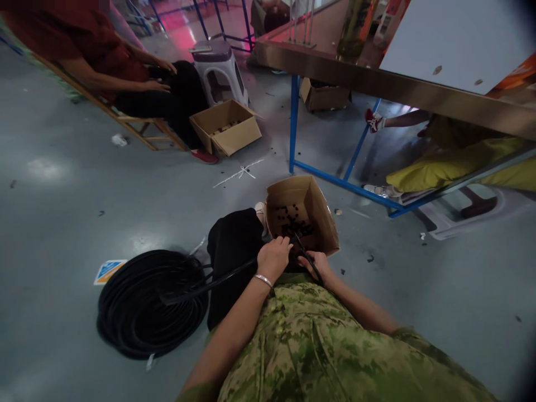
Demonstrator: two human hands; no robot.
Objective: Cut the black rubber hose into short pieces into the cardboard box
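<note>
One coil (138, 312) on floor (67, 212) feeds black tube (230, 274) to closed left hand (274, 258); right hand (320, 266) grips dark tool (309, 259) by box (324, 215). Tube probably light, springy, slick; pinch near its end.

The cardboard box (323, 213) gapes upward just ahead of the left hand (274, 259) and right hand (317, 266), its raised walls limiting sideways access while a slender dark object (309, 258) narrows the gap between the hands. On the left, a black strand (232, 272) spans from the coil (125, 304) to the left hand across the black-clad leg (232, 237), blocking a low sweep. Floor (372, 285) lies open beside the right forearm, bounded farther forward by the blue frame (320, 176) of the counter (352, 67).
</note>
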